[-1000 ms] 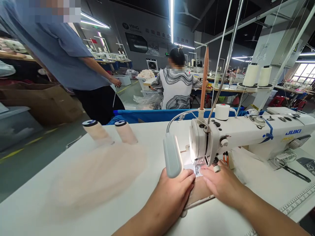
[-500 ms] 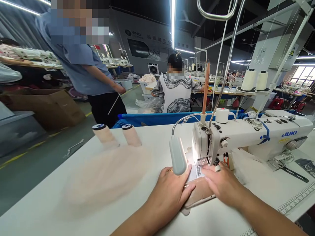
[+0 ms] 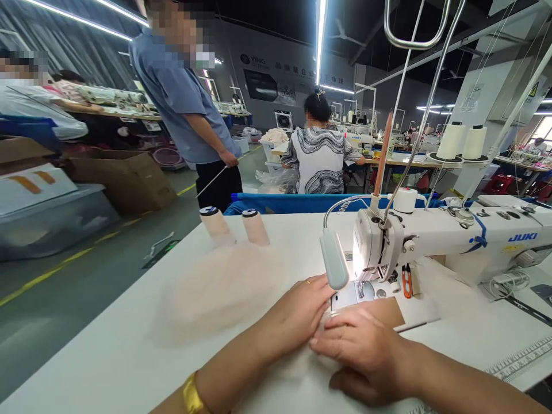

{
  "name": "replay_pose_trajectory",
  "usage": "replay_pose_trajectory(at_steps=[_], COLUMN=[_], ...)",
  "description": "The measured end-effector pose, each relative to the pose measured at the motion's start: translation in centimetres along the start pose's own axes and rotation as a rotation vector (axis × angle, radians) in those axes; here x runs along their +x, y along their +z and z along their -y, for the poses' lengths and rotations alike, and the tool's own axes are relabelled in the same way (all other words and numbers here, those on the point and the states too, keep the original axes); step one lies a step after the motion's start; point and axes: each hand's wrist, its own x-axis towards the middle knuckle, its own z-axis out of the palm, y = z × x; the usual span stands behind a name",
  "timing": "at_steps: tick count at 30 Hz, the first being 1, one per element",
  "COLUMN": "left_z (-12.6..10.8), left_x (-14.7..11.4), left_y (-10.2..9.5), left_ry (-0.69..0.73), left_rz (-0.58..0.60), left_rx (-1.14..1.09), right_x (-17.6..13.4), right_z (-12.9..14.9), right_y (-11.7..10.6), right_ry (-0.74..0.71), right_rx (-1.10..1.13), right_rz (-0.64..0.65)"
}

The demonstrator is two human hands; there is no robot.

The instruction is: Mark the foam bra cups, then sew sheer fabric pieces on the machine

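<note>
My left hand (image 3: pixel 302 305) lies stretched out on the bed of a white sewing machine (image 3: pixel 371 238), fingertips beside the metal needle plate (image 3: pixel 345 296). Its fingers are extended, and the thumb is largely hidden. Close against it, my right hand (image 3: pixel 368 348) has bent fingers closed on a thin, sheer pale fabric (image 3: pixel 291 365). The fabric hangs blurred between and below both hands. A flat brown piece (image 3: pixel 388 312) rests on the bed behind my right hand. Above my left fingertips hangs the machine's lamp (image 3: pixel 334 260).
A pale sheer heap (image 3: pixel 219 287) lies at the left, near two thread cones (image 3: pixel 256 227). Orange thread snips (image 3: pixel 406 282) lie right of the needle. A ruler strip (image 3: pixel 524 356) runs along the right edge. One person (image 3: pixel 181 109) stands ahead; another (image 3: pixel 319 161) sits with their back turned.
My right hand has moved from beside the needle toward me and left, against my left hand. The brown piece has shifted right, and the snips are uncovered. The view has turned left.
</note>
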Motion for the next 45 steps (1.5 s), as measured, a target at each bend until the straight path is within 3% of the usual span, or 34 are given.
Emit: replay_pose_trajectory(at_steps=[2,10,15,21,25,29,32,39,45], left_z=[0.1,-1.4,-2.4,-2.6,-3.0,-2.8,-2.4,-3.1,-3.8], left_x=[-0.4,-0.5,0.1,0.0,0.1,-0.1,-0.4,-0.3,0.0], left_y=[0.1,-0.9,-0.3,0.7,1.1,1.8,2.3,2.3,2.1], left_ry=[-0.046,-0.211,-0.274,-0.279,-0.281,-0.267,-0.299,-0.500,-0.558], left_rz=[0.061,0.275,0.157,0.140,0.218,0.177,0.154,0.291,0.300], left_rx=[-0.011,-0.161,-0.178,-0.319,-0.340,-0.322,-0.451,-0.737,-0.884], right_x=[-0.3,-1.4,-1.3,-1.0,-1.3,-1.6,-1.6,-1.7,-1.7], right_z=[0.0,0.0,0.5,0.3,-0.2,-0.4,-0.3,-0.2,-0.1], right_y=[0.2,-1.6,-1.1,-2.7,-2.8,-2.0,-1.9,-2.3,-1.7], right_ry=[-0.017,0.158,0.163,0.277,0.450,0.622,0.720,0.613,0.656], right_rx=[-0.032,-0.019,-0.043,0.103,0.093,0.098,0.169,0.116,0.067], right_rz=[0.030,0.035,0.118,-0.004,-0.064,-0.119,-0.169,-0.184,-0.158])
